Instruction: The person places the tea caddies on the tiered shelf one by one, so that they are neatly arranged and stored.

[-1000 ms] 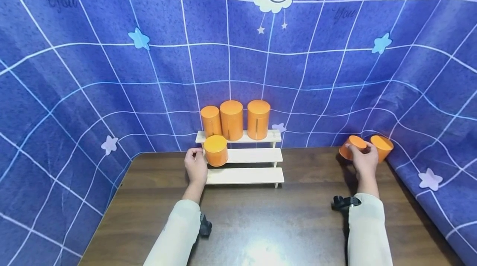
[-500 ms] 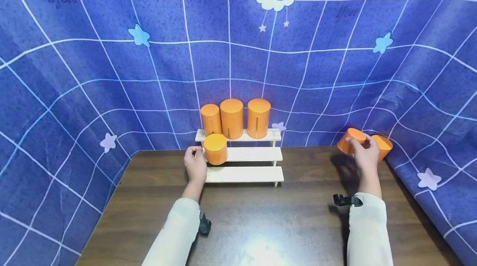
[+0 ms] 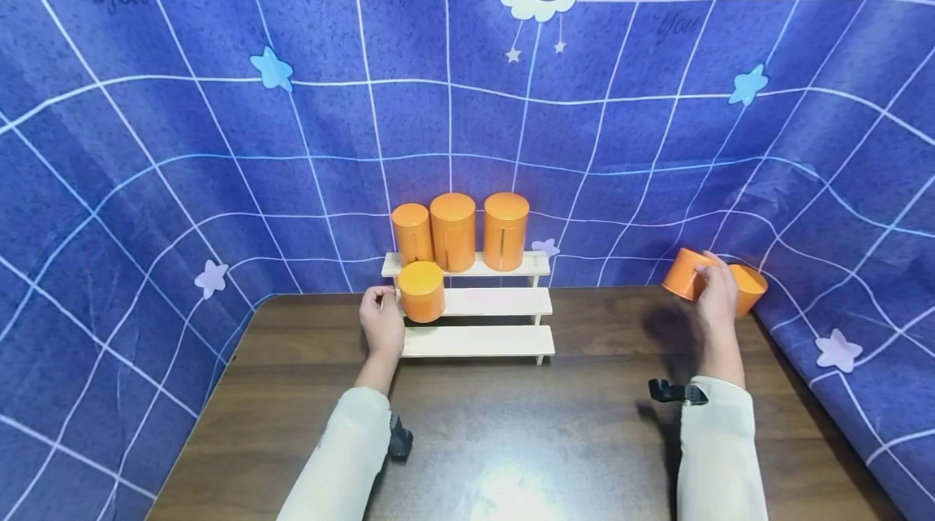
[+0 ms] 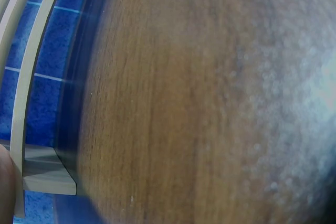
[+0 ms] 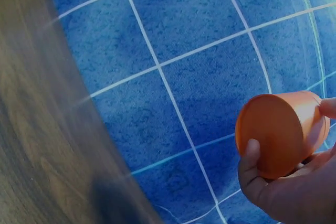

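Note:
In the head view my left hand (image 3: 381,322) pinches the left end of a pale wooden three-step stand (image 3: 478,341), beside an orange round tin (image 3: 422,294) at the left of the middle step. The left wrist view shows a fingertip (image 4: 6,187) against the stand's end (image 4: 23,103). At the far right my right hand (image 3: 717,298) holds a plain orange tapered cup (image 3: 684,273), tilted and raised off the table. The right wrist view shows fingers on both sides of this cup (image 5: 278,129), one over its wide rim. Another orange cup (image 3: 749,290) stands right behind the hand, partly hidden.
Three orange cylindrical tins stand on the stand's top step: a smaller one (image 3: 412,233) and two larger ones (image 3: 453,233), (image 3: 505,233). The brown wooden table (image 3: 584,424) ends at a blue gridded cloth (image 3: 599,131) behind and at the sides.
My right hand has lifted the cup off the table and tilted it, with the cup's wide end turning to the left. My left hand and the stand have stayed put.

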`<state>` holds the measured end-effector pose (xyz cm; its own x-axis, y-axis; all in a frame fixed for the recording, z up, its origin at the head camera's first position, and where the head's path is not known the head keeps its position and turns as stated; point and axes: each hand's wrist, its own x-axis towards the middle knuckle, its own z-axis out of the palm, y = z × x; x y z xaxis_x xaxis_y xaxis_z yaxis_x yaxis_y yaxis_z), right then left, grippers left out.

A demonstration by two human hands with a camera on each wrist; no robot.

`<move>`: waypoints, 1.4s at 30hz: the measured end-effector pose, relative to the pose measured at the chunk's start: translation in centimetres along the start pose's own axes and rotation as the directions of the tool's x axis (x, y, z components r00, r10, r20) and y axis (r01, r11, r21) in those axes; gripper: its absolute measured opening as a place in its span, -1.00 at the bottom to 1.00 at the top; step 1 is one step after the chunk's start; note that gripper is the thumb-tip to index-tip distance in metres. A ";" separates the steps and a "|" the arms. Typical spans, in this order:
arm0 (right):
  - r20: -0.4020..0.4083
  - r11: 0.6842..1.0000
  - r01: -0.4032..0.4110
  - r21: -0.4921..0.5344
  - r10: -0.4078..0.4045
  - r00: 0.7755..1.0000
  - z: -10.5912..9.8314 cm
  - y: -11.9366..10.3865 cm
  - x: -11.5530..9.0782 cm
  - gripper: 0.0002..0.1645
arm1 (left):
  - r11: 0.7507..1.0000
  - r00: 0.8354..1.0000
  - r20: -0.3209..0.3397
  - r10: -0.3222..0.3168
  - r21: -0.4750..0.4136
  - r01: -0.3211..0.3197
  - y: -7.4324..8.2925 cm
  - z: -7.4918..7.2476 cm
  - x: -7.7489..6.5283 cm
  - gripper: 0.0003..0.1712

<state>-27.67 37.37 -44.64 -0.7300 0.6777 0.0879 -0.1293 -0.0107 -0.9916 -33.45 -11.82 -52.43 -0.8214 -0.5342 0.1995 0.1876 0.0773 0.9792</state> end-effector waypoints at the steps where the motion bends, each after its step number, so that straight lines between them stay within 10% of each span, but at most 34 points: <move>1: 0.005 0.999 0.008 0.034 -0.008 1.000 0.1 0.0 -0.1 -0.55 | 1.000 1.000 -0.002 0.003 0.001 -0.003 -0.1 0.0 0.0 -0.82; 8: 0.097 0.931 0.006 0.366 -0.045 0.994 1.0 -0.2 -0.3 -0.43 | 1.000 1.000 -0.006 0.011 -0.013 -0.011 -0.3 0.1 0.1 -0.82; 25: 0.191 0.894 0.071 0.442 -0.171 0.966 2.0 -0.7 -1.3 -0.39 | 1.000 1.000 -0.001 0.012 -0.018 -0.012 -0.3 -0.1 0.0 -0.80; 42: 0.275 0.991 0.056 0.120 -0.087 0.958 1.8 -2.2 -2.2 -0.63 | 1.000 1.000 -0.013 0.023 -0.017 -0.023 -0.4 0.1 0.1 -0.82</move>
<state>-26.95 34.58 -42.48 -0.8720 0.4480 0.1971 -0.2496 -0.0607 -0.9664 -33.68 -11.81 -52.83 -0.8097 -0.5436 0.2211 0.2155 0.0751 0.9736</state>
